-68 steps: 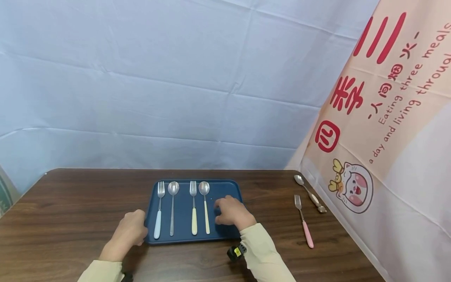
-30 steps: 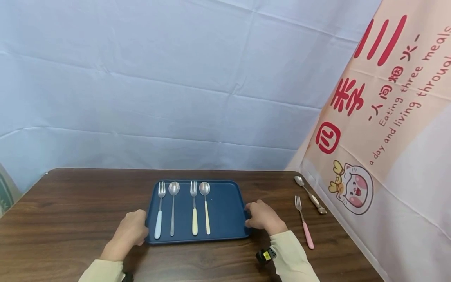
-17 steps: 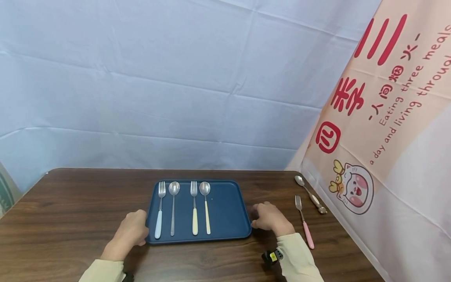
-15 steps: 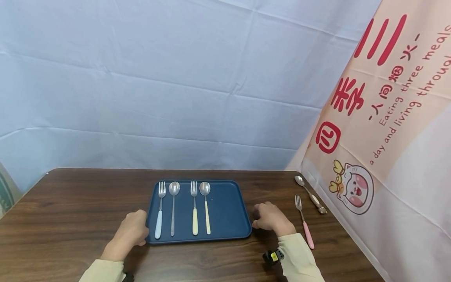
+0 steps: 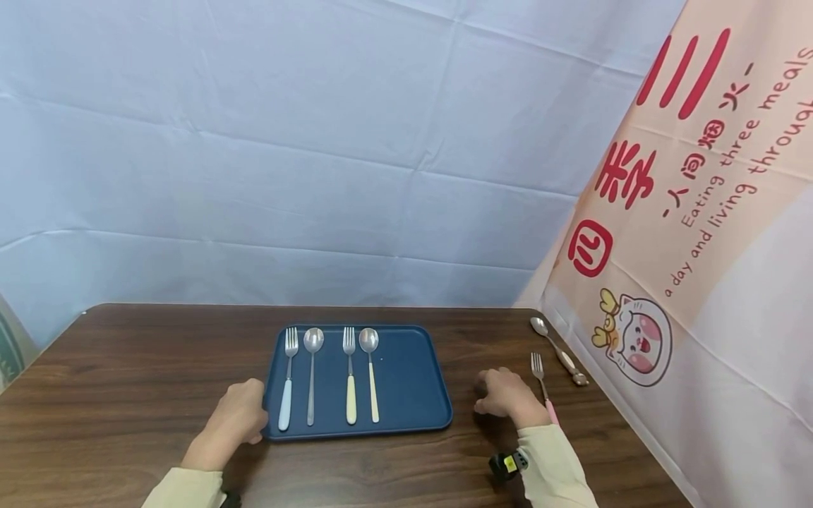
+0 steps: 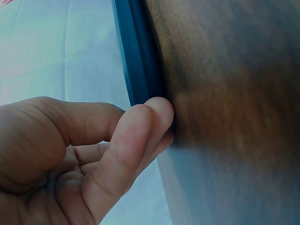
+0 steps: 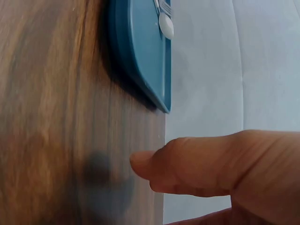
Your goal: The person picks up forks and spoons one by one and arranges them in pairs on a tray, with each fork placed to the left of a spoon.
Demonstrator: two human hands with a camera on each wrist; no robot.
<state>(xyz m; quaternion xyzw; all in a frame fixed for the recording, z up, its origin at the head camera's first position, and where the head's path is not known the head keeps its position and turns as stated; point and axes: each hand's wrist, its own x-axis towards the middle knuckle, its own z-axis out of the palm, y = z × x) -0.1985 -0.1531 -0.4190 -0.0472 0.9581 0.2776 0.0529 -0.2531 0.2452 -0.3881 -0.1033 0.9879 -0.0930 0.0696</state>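
Note:
A dark blue tray (image 5: pixel 409 395) lies on the wooden table. On it, from left to right, are a fork with a light blue handle (image 5: pixel 286 404), a plain metal spoon (image 5: pixel 311 381), a fork with a yellow handle (image 5: pixel 351 398) and a spoon with a pale yellow handle (image 5: pixel 373 391). My left hand (image 5: pixel 236 413) pinches the tray's near left edge; the left wrist view has thumb and fingers (image 6: pixel 133 131) at the rim. My right hand (image 5: pixel 504 395) hovers right of the tray, loosely bent and holding nothing, partly covering a fork with a pink handle (image 5: pixel 551 409).
Beyond the pink fork, a spoon with a decorated handle (image 5: pixel 562 356) lies by the table's right edge. A white cloth (image 5: pixel 317 176) hangs behind the table (image 5: pixel 146 367), and a printed cloth (image 5: pixel 686 247) hangs along the right side.
My right hand has moved from over the tray, past its right edge, to the table near the pink fork. My left hand and the tray's cutlery have stayed put.

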